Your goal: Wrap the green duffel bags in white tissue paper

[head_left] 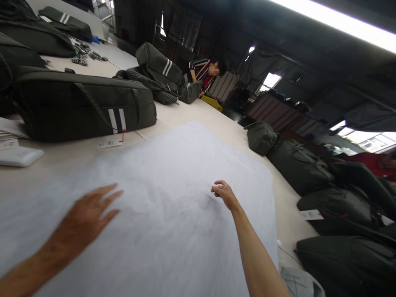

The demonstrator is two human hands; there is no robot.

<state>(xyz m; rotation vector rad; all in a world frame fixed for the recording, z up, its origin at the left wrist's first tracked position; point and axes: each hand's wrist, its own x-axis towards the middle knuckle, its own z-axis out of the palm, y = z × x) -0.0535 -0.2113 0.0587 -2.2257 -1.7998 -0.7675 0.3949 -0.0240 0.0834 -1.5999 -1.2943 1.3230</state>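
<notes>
A large translucent white plastic sheet (pixel 173 231) lies spread over the table in front of me, its surface lightly wrinkled. My left hand (pixel 83 216) is above its left part, slightly blurred, with fingers stretched apart and nothing in them. Over the right half hovers my right hand (pixel 223 193), fingers loosely bent and apart; I see nothing in it. Whether either hand touches the sheet I cannot tell. Beyond the left hand lies a dark green duffel bag (pixel 62 107) with two white stripes, and its paper tag (pixel 109 144) rests on the table.
More dark green bags (pixel 297 165) line the table's right edge; others (pixel 159 68) stand at the back. A white packet (pixel 20 156) lies at the left, near buckles or straps (pixel 82 53) farther back. A person in a striped top (pixel 201 70) handles a bag across the table.
</notes>
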